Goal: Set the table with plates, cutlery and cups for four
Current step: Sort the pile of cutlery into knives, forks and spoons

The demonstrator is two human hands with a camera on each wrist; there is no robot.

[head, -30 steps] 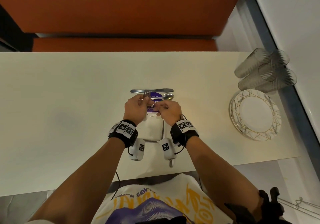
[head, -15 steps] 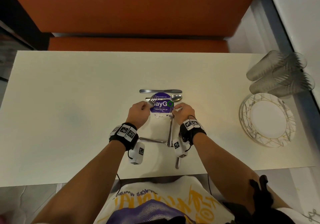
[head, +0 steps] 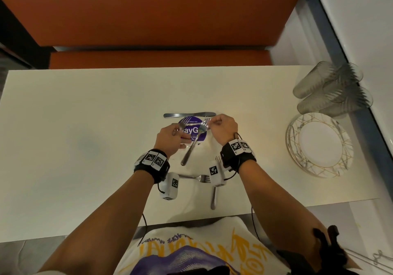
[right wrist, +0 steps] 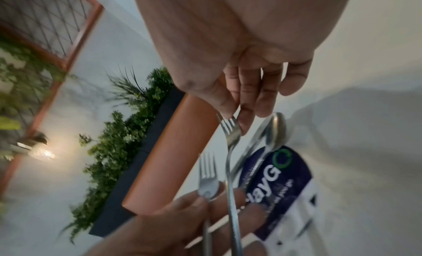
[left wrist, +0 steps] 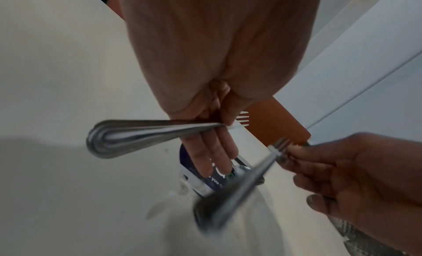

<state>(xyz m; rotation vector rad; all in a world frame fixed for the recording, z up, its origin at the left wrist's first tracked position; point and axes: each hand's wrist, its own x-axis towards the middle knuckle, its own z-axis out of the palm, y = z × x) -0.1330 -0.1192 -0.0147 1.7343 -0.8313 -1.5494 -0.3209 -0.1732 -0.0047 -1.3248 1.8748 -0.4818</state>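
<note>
My left hand [head: 172,138] grips a steel fork [left wrist: 146,133] by its neck, tines [head: 186,119] pointing away from me. The right hand [head: 222,127] pinches a second fork [head: 194,141] by its tines, and the handle hangs down toward me. Both forks are above a clear cutlery packet with a purple label [head: 192,130] lying mid-table. A spoon [right wrist: 276,130] rests on the packet. A knife [head: 189,115] lies crosswise just behind it. Two more forks [head: 192,177] [head: 213,198] lie on the table under my wrists.
A stack of white plates with gold lines [head: 319,145] sits at the right end of the cream table [head: 85,136]. Several ribbed glasses [head: 331,87] lie on their sides behind the plates. An orange bench [head: 157,57] runs along the far side.
Both hands have risen from the packet, each with a fork. The right hand has moved right and away from the left, so the two forks have come apart.
</note>
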